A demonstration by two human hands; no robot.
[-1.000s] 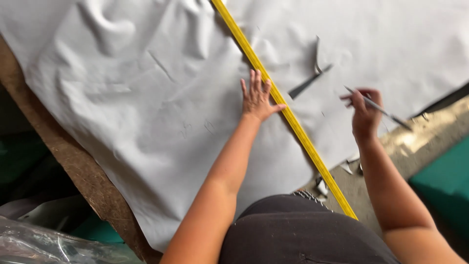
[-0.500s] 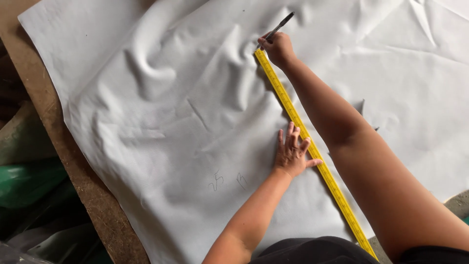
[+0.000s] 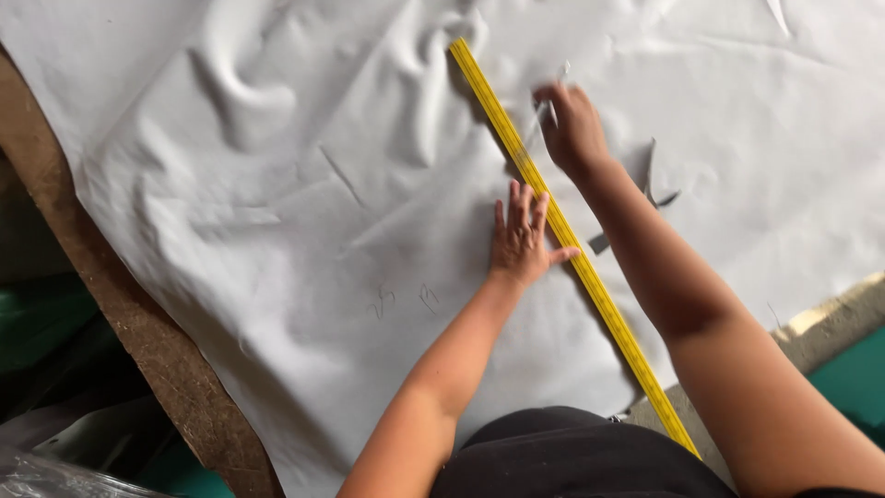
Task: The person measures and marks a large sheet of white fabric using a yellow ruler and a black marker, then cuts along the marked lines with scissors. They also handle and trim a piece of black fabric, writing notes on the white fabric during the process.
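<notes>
A large sheet of pale grey material (image 3: 277,184), wrinkled in places, covers the brown table (image 3: 120,323). A long yellow ruler (image 3: 498,120) lies diagonally across it. My left hand (image 3: 521,235) presses flat on the sheet with its thumb on the ruler's edge. My right hand (image 3: 572,124) is blurred, closed around a thin pen-like tool (image 3: 558,88) right beside the ruler, farther up its length. My right forearm crosses over the lower part of the ruler.
The table's rough brown edge runs down the left side. Faint pencil marks (image 3: 401,300) sit on the sheet near my left forearm. A curved cut with a loose flap (image 3: 654,180) shows right of my right hand. Green surfaces (image 3: 853,378) lie beyond the table.
My right hand with the tool has slid back down along the ruler toward me. My left hand stays pressed on the ruler. The view has shifted slightly.
</notes>
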